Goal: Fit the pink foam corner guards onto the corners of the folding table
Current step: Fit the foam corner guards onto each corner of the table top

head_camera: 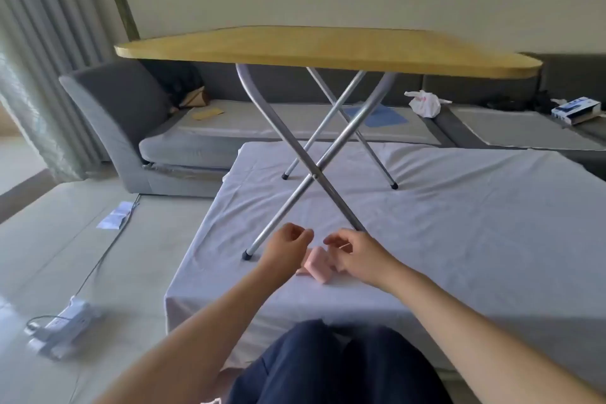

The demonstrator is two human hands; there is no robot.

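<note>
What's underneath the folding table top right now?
Under the folding table top, crossed metal legs stand on a white sheet. Pink foam corner guards lie near the front leg, between the left hand and right hand, which partly hide them.

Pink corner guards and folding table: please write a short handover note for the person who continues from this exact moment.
Left hand: above the sheet, fingers loosely curled, seems to hold nothing.
Right hand: beside the guards, fingers partly curled; a grip cannot be confirmed.
Pink foam corner guards: in a small pile on the white sheet, between the two hands, near the closest table leg.
Folding table: standing unfolded on the sheet.
Done: no guard is on the visible corners.
Left: pick up each guard and fit it on a corner.
</note>
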